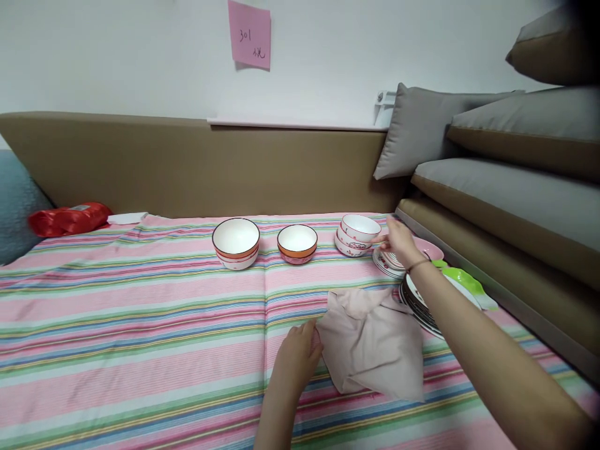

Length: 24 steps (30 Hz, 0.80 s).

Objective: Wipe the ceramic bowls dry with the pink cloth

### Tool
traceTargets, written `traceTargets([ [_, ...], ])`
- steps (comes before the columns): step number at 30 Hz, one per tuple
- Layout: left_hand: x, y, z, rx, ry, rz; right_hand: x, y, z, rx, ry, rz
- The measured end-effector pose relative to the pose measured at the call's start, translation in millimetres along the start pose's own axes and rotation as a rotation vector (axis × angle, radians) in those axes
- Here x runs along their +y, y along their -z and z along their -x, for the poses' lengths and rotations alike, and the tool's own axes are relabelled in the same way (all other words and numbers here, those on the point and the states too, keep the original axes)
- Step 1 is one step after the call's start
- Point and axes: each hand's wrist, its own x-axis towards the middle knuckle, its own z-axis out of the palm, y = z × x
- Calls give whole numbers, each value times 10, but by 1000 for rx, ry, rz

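Observation:
A crumpled beige cloth (pixel 375 350) lies on the striped tablecloth, bunched up in front of me. At its left edge rests my left hand (pixel 295 353), thumb and fingers apart, fingertips touching the fabric. My right hand (pixel 400 242) reaches over the plates to the right side of a stack of white patterned bowls (pixel 359 231). Its fingers stretch toward the bowls' rims, appearing to touch them; no firm grip shows. Beneath the right hand and forearm, small plates (pixel 385 262) and a stack of dark-edged plates (pixel 415 306) are partly hidden.
Two more bowl stacks, a larger one (pixel 237 244) and a smaller one (pixel 297 244), stand to the left. Green leaf-shaped dishes (pixel 469 287) and a pink dish (pixel 431 249) lie beside grey-brown cushions (pixel 510 194). A red package (pixel 70 219) sits far left.

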Motion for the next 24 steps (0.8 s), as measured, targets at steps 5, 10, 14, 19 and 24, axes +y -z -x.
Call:
traceTargets([
  [5,32,7,16,5,16,-15,490,308,864,99,339,-237],
  [10,48,-38,11,28,9,-78,1171,213,1526,-127,229,-113],
  [14,107,-74,-37,61,-1,-119,1311,70,1650,-378,441,270],
  [19,145,-166,-160,177,-63,69,1281,-13,1637,-388,653,470],
  [24,142,-220,-253,388,136,434,1320,12,1560,-363,653,472],
])
